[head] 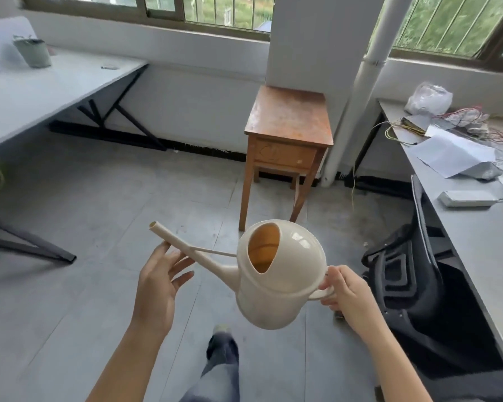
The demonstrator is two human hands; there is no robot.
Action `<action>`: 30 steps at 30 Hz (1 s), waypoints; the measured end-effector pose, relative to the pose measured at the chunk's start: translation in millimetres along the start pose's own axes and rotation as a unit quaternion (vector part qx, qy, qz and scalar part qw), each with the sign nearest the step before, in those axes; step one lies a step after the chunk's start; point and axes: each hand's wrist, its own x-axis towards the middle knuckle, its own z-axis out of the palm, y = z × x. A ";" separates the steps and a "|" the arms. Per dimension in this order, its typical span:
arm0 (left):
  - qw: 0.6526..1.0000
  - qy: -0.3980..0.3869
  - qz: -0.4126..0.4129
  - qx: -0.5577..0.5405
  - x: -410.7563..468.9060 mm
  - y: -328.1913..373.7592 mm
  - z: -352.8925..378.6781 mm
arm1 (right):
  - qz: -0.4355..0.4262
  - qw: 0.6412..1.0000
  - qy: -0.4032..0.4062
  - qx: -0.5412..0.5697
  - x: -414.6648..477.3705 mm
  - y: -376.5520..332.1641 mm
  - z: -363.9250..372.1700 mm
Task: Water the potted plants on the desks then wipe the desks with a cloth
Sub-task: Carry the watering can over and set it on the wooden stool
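A cream watering can (279, 285) hangs in mid-air over the grey floor (84, 300), just below the centre of the view, tipped so its open top faces the camera and its long spout (180, 246) points toward 10 o'clock. The right hand (346, 294), at 4 o'clock, has its grip curled round the can's handle (324, 294). The left hand (157, 285), at 7 o'clock, keeps its grip spread, the fingers straight and their tips touching the spout near its mouth. Far off at 10 o'clock a pale green pot (34, 52) stands upright on the left bench (41, 91), too blurred to tell what grows in it. At 12 o'clock a small wooden stand (289, 114) sits against the wall pillar. The right bench (476, 236), running from 2 to 4 o'clock, carries a plastic bag (427, 98), a tangle of coloured wires (471, 123), loose white papers (453, 152) and a flat white box (468, 198). A black chair (413, 285) stands just beside that bench, near the right hand.
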 end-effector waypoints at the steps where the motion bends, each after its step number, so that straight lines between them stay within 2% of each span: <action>1: 1.000 -0.001 -0.002 0.001 17.7 -1.7 9.4 | 0.005 1.000 0.002 -0.001 18.3 -0.5 -0.9; 16: 0.999 -0.044 -0.027 0.004 283.4 29.3 144.0 | 0.048 0.997 0.060 0.019 286.1 -56.1 -5.5; 22: 0.998 -0.031 -0.045 0.009 358.0 21.9 180.9 | 0.056 0.997 0.049 0.011 380.3 -59.1 -9.8; 30: 1.000 0.003 -0.022 -0.013 465.0 16.8 263.6 | 0.043 0.999 0.018 0.017 518.0 -72.9 -37.4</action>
